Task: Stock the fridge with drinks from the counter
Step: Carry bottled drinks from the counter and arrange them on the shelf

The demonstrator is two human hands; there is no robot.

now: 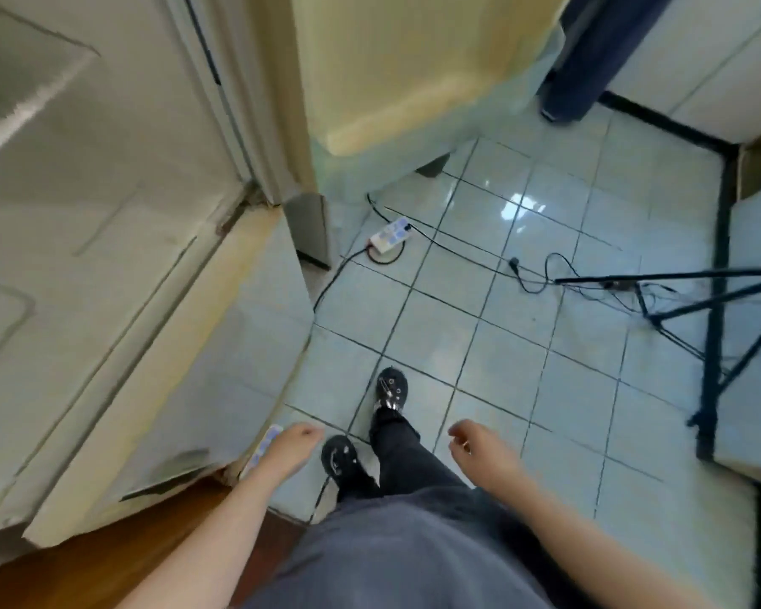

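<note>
Head view: person walking on tiled floor (501,336).
Left hand (293,446): loosely curled, empty.
Right hand (475,446): loosely curled, empty.
Drinks, counter: not visible.
Advice: step clear of the power strip (389,234) and cables (541,274).

The floor (523,345) is pale blue-green glossy tile crossed by a grid of dark grout lines, turning to reddish-brown wood (106,560) at the lower left. The door (84,191) is off-white, the wall (414,59) cream-yellow. A white power strip (389,235) has blue sockets and black cables. Shoes (391,386) are black with pale specks, trousers (409,459) black, shirt (414,556) grey. The tripod (717,301) is black.
</note>
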